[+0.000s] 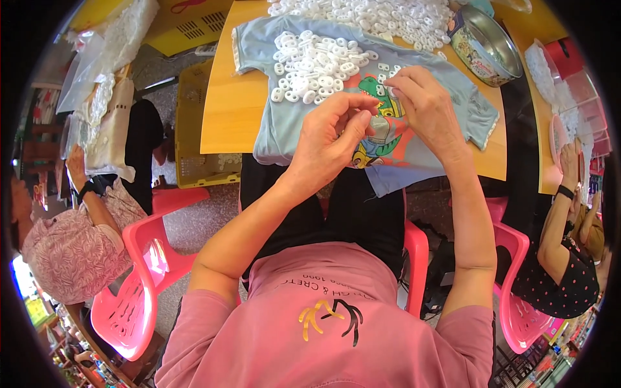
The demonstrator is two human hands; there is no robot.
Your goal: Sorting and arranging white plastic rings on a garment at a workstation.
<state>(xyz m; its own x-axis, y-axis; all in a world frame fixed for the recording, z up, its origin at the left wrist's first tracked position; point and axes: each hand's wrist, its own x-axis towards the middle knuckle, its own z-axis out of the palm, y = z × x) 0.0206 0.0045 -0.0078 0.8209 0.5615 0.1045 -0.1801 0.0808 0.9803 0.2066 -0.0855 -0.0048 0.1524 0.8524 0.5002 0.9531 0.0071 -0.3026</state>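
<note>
My left hand (333, 132) is closed in a pinch, thumb and forefinger tips together over a printed light-blue T-shirt (275, 132). Whatever lies between those tips is too small to make out. Just to its right, my right hand (424, 107) is pinched too, its fingertips at a small white two-holed plastic piece. The fingers partly cover that piece. A few similar loose pieces (383, 67) lie beside the right fingertips. Beyond my left hand sits a heap of the same white pieces (310, 64), spread on the shirt. The shirt's cartoon print shows between my hands.
A larger pile of white pieces (388, 16) covers the table's far side. A round metal tin (485, 48) stands at the far right of the wooden table (223, 123). A yellow crate (194, 123) is at left. People sit on both sides, by pink chairs (139, 278).
</note>
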